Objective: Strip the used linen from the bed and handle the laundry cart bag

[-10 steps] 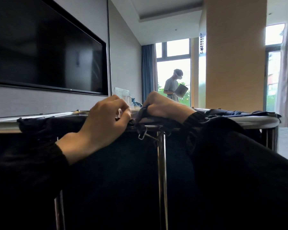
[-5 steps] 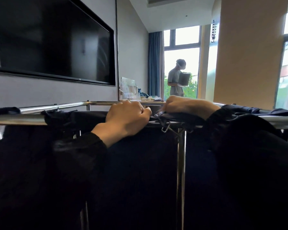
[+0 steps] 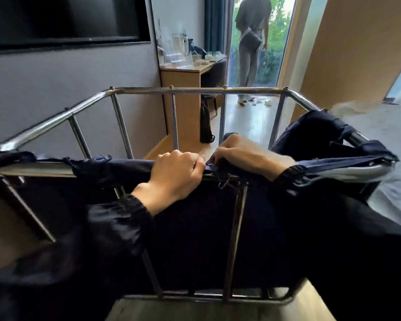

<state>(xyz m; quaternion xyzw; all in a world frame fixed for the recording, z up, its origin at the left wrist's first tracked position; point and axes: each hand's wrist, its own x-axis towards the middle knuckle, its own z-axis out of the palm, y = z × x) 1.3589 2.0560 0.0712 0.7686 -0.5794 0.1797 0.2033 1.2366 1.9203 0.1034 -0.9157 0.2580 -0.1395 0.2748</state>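
A chrome laundry cart frame (image 3: 171, 91) stands right in front of me. A dark navy laundry bag (image 3: 195, 228) hangs inside it, its hem folded over the near rail and the right corner. My left hand (image 3: 174, 179) curls over the near rail and grips the bag's hem. Touching it on the right, my right hand (image 3: 245, 154) pinches a bunch of the bag's fabric at the rail, just above a small metal clip (image 3: 225, 183). The bed (image 3: 389, 144) with pale linen lies at the right edge.
A dark TV (image 3: 63, 19) hangs on the grey wall to the left. Beyond the cart stands a wooden desk (image 3: 183, 77) with clear items on top. A person (image 3: 251, 42) stands at the glass door at the back. Wooden floor runs between cart and door.
My view has risen and tilted down, so the cart's top opening now shows. Both hands have stayed on the bag's hem at the near rail.
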